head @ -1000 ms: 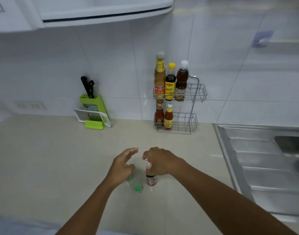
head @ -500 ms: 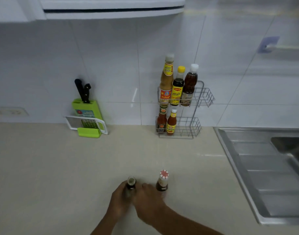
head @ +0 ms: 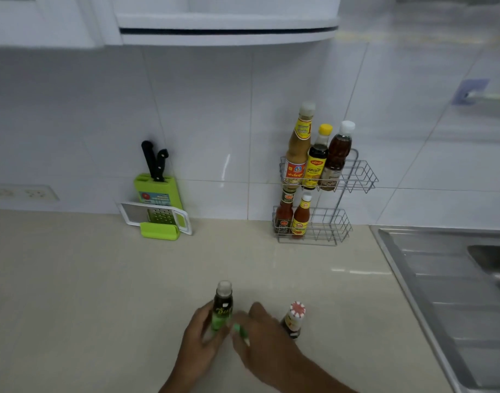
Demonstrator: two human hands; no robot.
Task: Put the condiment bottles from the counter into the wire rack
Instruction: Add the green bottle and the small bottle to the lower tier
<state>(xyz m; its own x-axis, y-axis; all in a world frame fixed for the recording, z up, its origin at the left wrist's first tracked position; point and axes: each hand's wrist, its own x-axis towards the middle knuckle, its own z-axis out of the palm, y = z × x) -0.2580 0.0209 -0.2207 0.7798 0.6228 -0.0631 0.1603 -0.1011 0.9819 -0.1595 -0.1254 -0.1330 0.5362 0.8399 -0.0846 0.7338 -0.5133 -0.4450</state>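
A dark bottle with a green label [head: 222, 306] stands on the counter near the front edge, with no cap on its neck. My left hand [head: 199, 343] is wrapped around its lower part. My right hand [head: 264, 346] is just right of it, pinching a small green cap [head: 240, 331] beside the bottle's body. A small brown bottle with a red-and-white cap [head: 294, 319] stands untouched to the right of my right hand. The two-tier wire rack [head: 359, 177] stands against the wall tiles, with three tall bottles on top and two red sauce bottles below.
A green knife block [head: 158, 191] with a grater [head: 158, 217] leaning on it stands at the wall to the left. A steel sink [head: 447, 282] borders the counter on the right. A wall cabinet [head: 226, 26] hangs overhead. The right halves of both rack tiers hold nothing.
My right hand left the small brown bottle's top and took the green cap. My left hand closed around the dark bottle. The view shifted, so the rack now appears further right.
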